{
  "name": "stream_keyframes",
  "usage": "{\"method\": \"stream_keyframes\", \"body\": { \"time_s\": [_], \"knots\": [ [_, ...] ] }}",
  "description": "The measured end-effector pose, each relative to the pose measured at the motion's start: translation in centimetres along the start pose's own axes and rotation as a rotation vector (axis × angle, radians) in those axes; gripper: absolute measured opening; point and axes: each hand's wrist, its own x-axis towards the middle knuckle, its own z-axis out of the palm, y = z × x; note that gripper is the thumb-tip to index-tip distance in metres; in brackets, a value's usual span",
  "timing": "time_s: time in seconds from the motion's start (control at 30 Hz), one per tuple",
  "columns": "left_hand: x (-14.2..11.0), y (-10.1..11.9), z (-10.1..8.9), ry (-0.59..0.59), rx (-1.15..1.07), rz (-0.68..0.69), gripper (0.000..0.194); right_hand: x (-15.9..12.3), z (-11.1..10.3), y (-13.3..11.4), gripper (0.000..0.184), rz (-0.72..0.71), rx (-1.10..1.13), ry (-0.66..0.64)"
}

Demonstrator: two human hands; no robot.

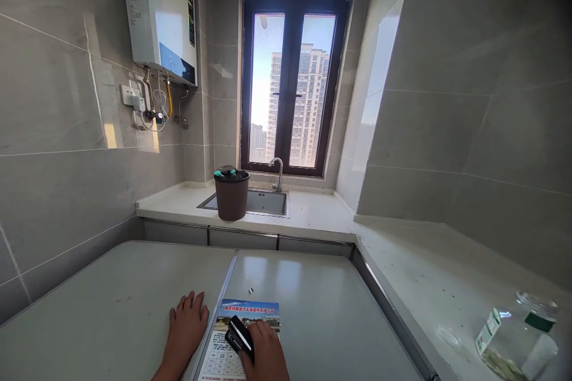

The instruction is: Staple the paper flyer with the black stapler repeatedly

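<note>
My right hand point(264, 350) is closed around a black stapler point(240, 335), over a printed paper sheet point(218, 345). The sheet has a blue top with red lettering, a picture of buildings and a table of text. It lies on the folding table point(304, 303), beside the centre seam. My left hand point(190, 322) rests palm down on the left half of the table, fingers spread, holding nothing. A few small silvery bits, perhaps staples point(251, 290), lie just beyond the sheet's top edge.
A brown bucket point(232, 197) with a black liner stands at the sink point(268, 202), near a curved faucet point(279, 172). On the right counter point(402, 250) are a glass jar point(513, 339) and a round clear lid point(447, 336). A water heater point(163, 18) hangs on the left wall.
</note>
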Motion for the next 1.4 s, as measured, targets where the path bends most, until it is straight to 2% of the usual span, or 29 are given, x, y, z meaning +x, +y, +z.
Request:
{"method": "stream_keyframes", "body": {
  "time_s": [0.1,0.2,0.37,0.5,0.6,0.67,0.83,0.93,1.03,1.13,1.23,1.33,1.4],
  "knots": [
    [0.1,-0.1,0.2,-0.008,-0.005,-0.009,0.048,-0.3,0.1,2.1,0.037,-0.038,-0.021,-0.025],
    [0.2,-0.3,0.5,-0.026,-0.013,-0.008,0.049,-1.0,-0.9,4.1,0.041,-0.039,-0.047,-0.052],
    [0.2,-0.5,0.9,-0.034,0.000,-0.007,0.050,-2.4,-4.1,6.5,0.043,-0.028,-0.078,-0.056],
    [0.1,-0.4,1.0,-0.030,0.021,0.001,0.051,-3.4,-6.9,8.1,0.038,0.039,-0.094,-0.005],
    [0.0,-0.2,0.8,-0.038,0.031,-0.002,0.050,-3.9,-8.4,8.9,0.046,0.075,-0.060,0.002],
    [0.0,-0.1,0.7,-0.042,0.034,-0.004,0.050,-4.2,-8.8,9.4,0.047,0.080,-0.053,-0.004],
    [0.0,0.1,0.7,-0.038,0.012,-0.021,0.049,-4.8,-8.4,10.8,0.026,-0.042,-0.060,0.070],
    [0.0,0.3,0.6,-0.036,0.007,-0.017,0.048,-5.1,-8.4,11.3,0.025,-0.084,-0.050,0.097],
    [0.0,0.8,-0.2,-0.025,0.002,-0.022,0.046,-5.1,-8.5,11.5,0.028,-0.067,-0.048,0.076],
    [-0.7,2.5,-1.6,-0.017,-0.083,-0.006,0.044,-5.1,-8.4,11.8,0.030,-0.024,-0.054,0.057],
    [-2.6,5.9,-3.0,-0.048,-0.184,0.143,0.038,-5.1,-8.0,12.3,0.028,-0.031,-0.053,0.060],
    [-5.5,9.8,-3.5,-0.106,-0.538,0.324,0.033,-5.1,-8.0,12.4,0.025,-0.078,-0.057,0.076],
    [-7.2,11.7,-3.3,-0.138,-0.671,0.387,0.029,-5.1,-8.0,12.3,0.024,-0.094,-0.062,0.089]
  ]
}}
